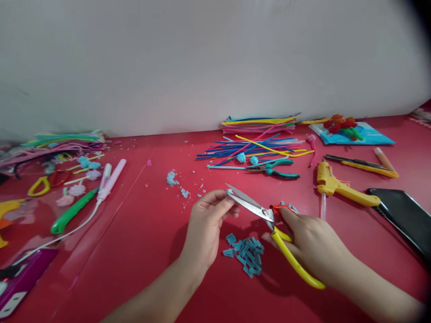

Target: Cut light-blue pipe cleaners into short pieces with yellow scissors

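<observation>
My left hand (209, 220) pinches a small light blue piece (230, 191) between thumb and fingertips; most of it is hidden. Wrapped in my right hand (314, 240) are scissors (248, 206) with one yellow and one red handle. Their blades are slightly parted and reach to the light blue piece at my left fingertips. Below the blades, a pile of small blue-grey cut pieces (247, 255) lies on the red table (144, 273). Light blue fluffy trimmings (172, 178) are scattered beyond my left hand.
Pliers (272, 169) and coloured pipe cleaners (256, 150) lie ahead. At right are a yellow glue gun (343, 188), a cutter knife (363, 163) and a black phone (404, 215). A pink corded tool (112, 179), a green-handled tool (74, 213) and a purple box (30, 273) lie left.
</observation>
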Demonstrator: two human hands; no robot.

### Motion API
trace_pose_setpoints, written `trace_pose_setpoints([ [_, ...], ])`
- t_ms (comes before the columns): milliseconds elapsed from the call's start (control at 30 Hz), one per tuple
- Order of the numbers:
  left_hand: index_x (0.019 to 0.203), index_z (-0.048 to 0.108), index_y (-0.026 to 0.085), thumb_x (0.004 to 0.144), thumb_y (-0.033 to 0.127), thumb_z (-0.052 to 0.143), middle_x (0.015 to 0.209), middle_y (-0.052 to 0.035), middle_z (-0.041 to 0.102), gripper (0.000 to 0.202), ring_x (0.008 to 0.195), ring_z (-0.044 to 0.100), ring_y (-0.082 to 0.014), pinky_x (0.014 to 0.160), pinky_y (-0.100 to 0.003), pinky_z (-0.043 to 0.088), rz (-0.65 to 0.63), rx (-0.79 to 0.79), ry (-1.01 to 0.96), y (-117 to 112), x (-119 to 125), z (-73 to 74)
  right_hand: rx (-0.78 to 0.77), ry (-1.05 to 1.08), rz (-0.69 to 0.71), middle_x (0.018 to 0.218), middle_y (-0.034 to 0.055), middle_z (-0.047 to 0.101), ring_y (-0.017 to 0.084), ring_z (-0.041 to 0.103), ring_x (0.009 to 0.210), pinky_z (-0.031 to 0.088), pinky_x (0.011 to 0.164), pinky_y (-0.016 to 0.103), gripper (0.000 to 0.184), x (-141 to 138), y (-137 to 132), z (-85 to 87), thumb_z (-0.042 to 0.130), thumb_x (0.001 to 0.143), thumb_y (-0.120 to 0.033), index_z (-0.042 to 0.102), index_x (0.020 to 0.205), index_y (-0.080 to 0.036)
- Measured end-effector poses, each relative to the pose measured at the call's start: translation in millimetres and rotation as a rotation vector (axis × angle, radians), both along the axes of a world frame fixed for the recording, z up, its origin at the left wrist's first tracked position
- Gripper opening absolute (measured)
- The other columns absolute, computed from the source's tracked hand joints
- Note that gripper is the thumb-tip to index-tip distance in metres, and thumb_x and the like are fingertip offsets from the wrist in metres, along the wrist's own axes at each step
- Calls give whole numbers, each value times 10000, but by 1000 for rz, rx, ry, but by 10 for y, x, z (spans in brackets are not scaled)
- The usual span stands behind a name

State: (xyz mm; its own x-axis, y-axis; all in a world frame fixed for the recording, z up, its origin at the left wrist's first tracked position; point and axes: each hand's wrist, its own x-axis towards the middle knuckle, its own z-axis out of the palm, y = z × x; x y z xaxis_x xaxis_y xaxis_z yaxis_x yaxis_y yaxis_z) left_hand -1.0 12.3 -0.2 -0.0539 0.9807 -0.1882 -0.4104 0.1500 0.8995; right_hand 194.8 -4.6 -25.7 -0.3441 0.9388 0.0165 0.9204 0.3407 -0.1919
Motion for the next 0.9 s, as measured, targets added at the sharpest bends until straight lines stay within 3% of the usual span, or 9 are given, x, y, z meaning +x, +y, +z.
trace_pose_setpoints([
  [333,678,599,141,689,151,577,604,12,573,27,554,522,-79,576,-201,429,12,-35,35,4,-1,41,118,-36,74,518,-3,557,171,547,447,183,423,255,228,6,-15,-75,401,796,-431,406,756,-207],
  [567,697,576,135,691,197,595,656,-23,612,66,583,535,-93,589,-213,432,0,-14,93,2,-20,-1,19,-12,-49,514,-3,568,171,552,444,202,408,245,266,5,4,-35,397,794,-473,427,736,-215],
  [800,699,586,138,706,180,576,619,10,562,43,575,521,-83,581,-202,423,19,14,113,22,-29,-20,84,-62,-20,530,4,586,181,561,452,183,402,251,311,-15,-15,-12,393,781,-504,469,820,-205],
  [900,701,585,147,704,194,581,625,9,568,47,589,528,-92,596,-211,426,4,24,154,24,-44,-33,111,-88,-46,499,8,572,179,550,426,166,401,250,314,14,10,-17,374,787,-506,457,763,-204],
])
